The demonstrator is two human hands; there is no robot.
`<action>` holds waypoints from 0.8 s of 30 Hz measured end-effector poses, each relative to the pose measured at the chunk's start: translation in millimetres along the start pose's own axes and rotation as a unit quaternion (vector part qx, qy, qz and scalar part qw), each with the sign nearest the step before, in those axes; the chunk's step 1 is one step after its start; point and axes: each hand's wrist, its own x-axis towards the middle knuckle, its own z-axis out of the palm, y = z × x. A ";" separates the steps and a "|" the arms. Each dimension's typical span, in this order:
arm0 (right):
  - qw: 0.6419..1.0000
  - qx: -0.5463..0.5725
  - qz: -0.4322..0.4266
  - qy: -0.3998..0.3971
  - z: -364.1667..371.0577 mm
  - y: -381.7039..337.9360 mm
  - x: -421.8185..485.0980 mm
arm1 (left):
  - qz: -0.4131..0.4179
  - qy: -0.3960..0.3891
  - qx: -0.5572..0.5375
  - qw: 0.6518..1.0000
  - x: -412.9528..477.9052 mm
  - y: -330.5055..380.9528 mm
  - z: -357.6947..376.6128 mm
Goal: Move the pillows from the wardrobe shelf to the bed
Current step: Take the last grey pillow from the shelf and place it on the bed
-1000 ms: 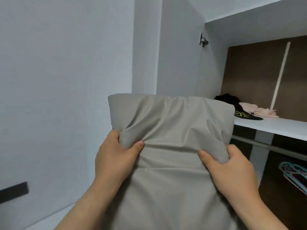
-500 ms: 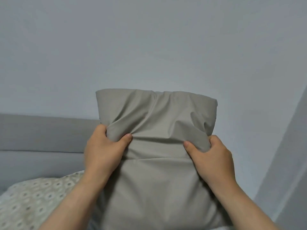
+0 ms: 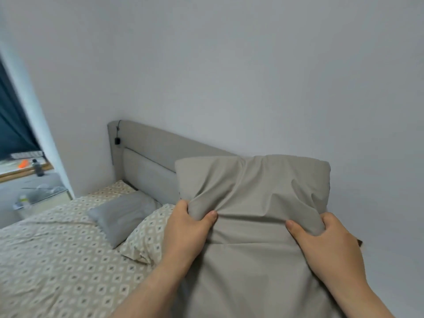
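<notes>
Carrying now, my left hand (image 3: pixel 185 232) and right hand (image 3: pixel 328 244) each clutch the pillow (image 3: pixel 252 184); next, I reckon, lower it at the bed (image 3: pixel 57 260) head edge.

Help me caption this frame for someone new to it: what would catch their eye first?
First, the large plain beige fabric pillow filling the lower right foreground, gripped near its top by the left hand and the right hand. Next, to the left, the bed with the diamond-patterned cream cover, where a small grey pillow lies beside a diamond-patterned pillow, below the grey padded headboard.
</notes>
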 end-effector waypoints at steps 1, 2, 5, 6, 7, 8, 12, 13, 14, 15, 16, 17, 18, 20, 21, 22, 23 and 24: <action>1.000 0.003 0.001 -0.014 5.0 6.8 9.9 | -0.009 0.004 0.003 1.000 0.4 -2.0 5.9; 1.000 0.011 -0.001 -0.025 10.6 12.1 18.2 | -0.019 0.006 0.008 1.000 0.8 -4.2 9.8; 0.997 0.014 -0.008 -0.078 37.0 17.3 41.7 | -0.051 0.039 0.038 0.997 9.3 -17.5 14.8; 0.996 0.012 -0.008 -0.093 47.3 17.7 48.4 | -0.061 0.051 0.046 0.996 12.5 -21.7 13.1; 0.994 0.012 -0.012 -0.108 59.8 15.6 56.0 | -0.070 0.064 0.051 0.994 17.4 -27.7 11.5; 0.992 0.012 -0.015 -0.122 72.0 14.0 62.2 | -0.077 0.075 0.056 0.993 21.7 -33.7 9.4; 0.986 0.009 -0.039 -0.164 128.6 1.8 88.0 | -0.119 0.122 0.063 0.983 46.4 -66.0 -0.3; 0.983 0.005 -0.046 -0.176 142.5 -3.2 92.9 | -0.131 0.132 0.069 0.980 53.4 -75.5 -3.5; 0.980 0.009 -0.053 -0.190 157.7 -9.4 97.7 | -0.144 0.143 0.075 0.976 61.4 -85.5 -7.5; 0.977 0.016 -0.056 -0.206 172.4 -15.4 101.1 | -0.155 0.153 0.080 0.973 69.0 -94.6 -11.6; 0.973 0.023 -0.059 -0.223 190.6 -22.4 105.1 | -0.163 0.167 0.081 0.969 78.8 -105.5 -16.1; 0.969 0.028 -0.060 -0.237 210.0 -28.4 109.1 | -0.171 0.180 0.079 0.965 88.7 -116.7 -20.8; 0.966 0.030 -0.065 -0.248 230.5 -34.4 114.0 | -0.178 0.193 0.077 0.962 99.9 -128.5 -25.3; 0.961 0.028 -0.071 -0.267 266.2 -46.0 122.2 | -0.200 0.206 0.070 0.955 119.5 -149.4 -33.6; 0.957 0.027 -0.076 -0.279 290.3 -52.9 129.5 | -0.212 0.217 0.065 0.951 133.1 -164.5 -37.5; 0.953 0.023 -0.078 -0.292 309.3 -59.1 135.1 | -0.222 0.229 0.061 0.946 143.3 -176.7 -40.6; 0.949 0.017 -0.082 -0.304 325.8 -64.7 139.7 | -0.231 0.238 0.059 0.941 151.9 -186.5 -43.1; 0.945 0.012 -0.088 -0.316 341.6 -69.9 144.2 | -0.240 0.248 0.056 0.937 159.9 -195.6 -45.1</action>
